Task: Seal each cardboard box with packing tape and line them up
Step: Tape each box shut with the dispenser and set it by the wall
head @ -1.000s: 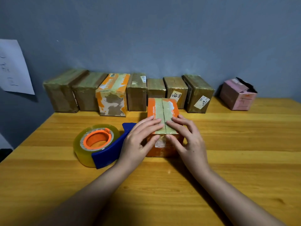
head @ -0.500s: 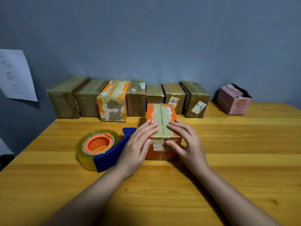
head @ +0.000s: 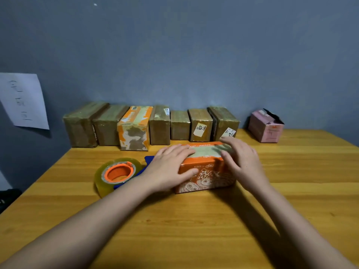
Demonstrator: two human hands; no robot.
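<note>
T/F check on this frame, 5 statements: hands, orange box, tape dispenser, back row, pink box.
1. Both hands, left hand and right hand, are on the orange box. True.
2. The tape dispenser lies to the right of that box. False: it lies to its left.
3. Seven boxes form the back row along the wall. True.
4. The pink box stands inside that row. False: it sits apart, further right.
5. The right hand holds the tape dispenser. False: no hand touches it.
</note>
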